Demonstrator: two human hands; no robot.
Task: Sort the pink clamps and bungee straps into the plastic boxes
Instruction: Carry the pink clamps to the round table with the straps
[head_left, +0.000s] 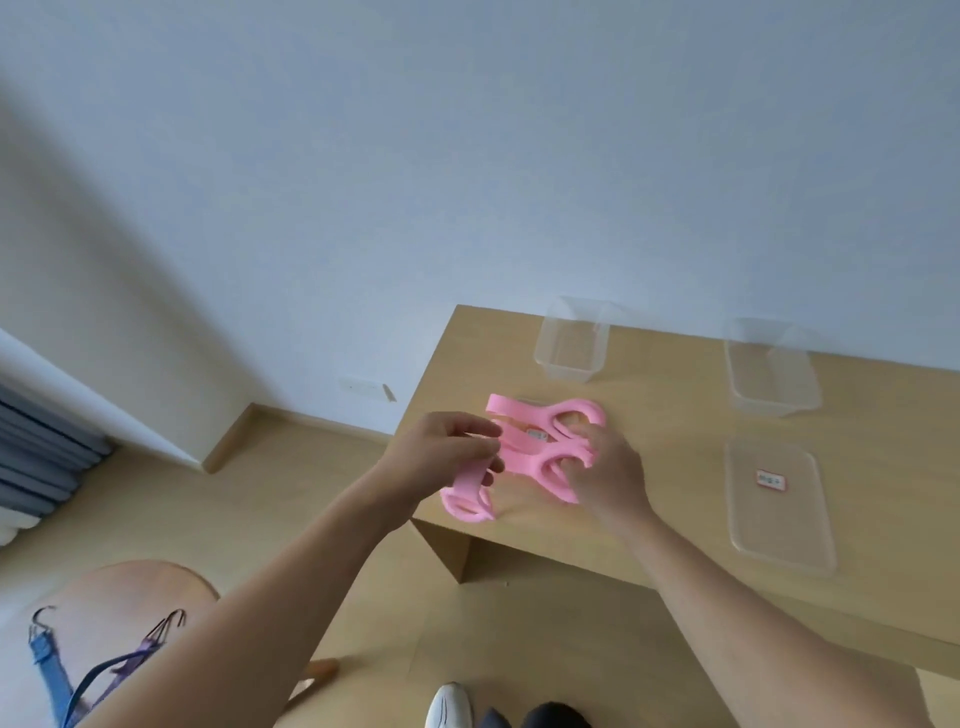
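a cluster of pink clamps (545, 441) sits over the near left part of a light wooden table (675, 441), held between two bare hands. whether the clamps rest on the wood or hang just above it cannot be told. the left hand (441, 452) reaches in from seven o'clock. its fingers and thumb are curled round the straight end of one clamp, whose looped end hangs past the table's edge. the right hand (610, 470) reaches in from five o'clock, with its fingers bent over the looped handles and gripping them — the thumb is hidden.

at twelve o'clock from the clamps stands a clear plastic box (569, 345). a second clear box (774, 371) stands at two o'clock, well apart from the first. at three o'clock lies a flat clear lid (779, 519) with a small red-edged label. far off at seven o'clock, beside the table, a round stool (140, 587) holds blue and purple bungee straps (109, 670) with metal hooks.
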